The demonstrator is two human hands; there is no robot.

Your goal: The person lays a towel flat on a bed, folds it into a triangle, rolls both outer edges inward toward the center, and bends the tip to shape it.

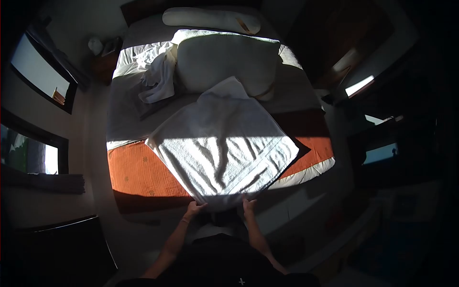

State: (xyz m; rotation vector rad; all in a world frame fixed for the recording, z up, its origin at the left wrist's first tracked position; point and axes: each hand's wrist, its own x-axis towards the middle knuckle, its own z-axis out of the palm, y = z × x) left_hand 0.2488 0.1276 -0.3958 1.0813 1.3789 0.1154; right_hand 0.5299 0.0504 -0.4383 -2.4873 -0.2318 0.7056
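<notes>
A white towel (210,153) lies spread across the bed, turned like a diamond, with soft folds running through its sunlit half. Its far corner reaches the large pillow. At the near end, my left hand (195,209) is closed on the towel's left edge, and my right hand (249,204) grips the edge on the right. The stretch between my hands hangs over the foot of the bed in shadow. Beneath the towel is an orange bed runner (129,170).
A pale pillow (227,62) leans on the bed (124,107), with a long bolster (205,19) behind it. Crumpled white cloth (160,71) lies to the left. A nightstand (106,64) is at the far left, windows (43,62) along the left wall.
</notes>
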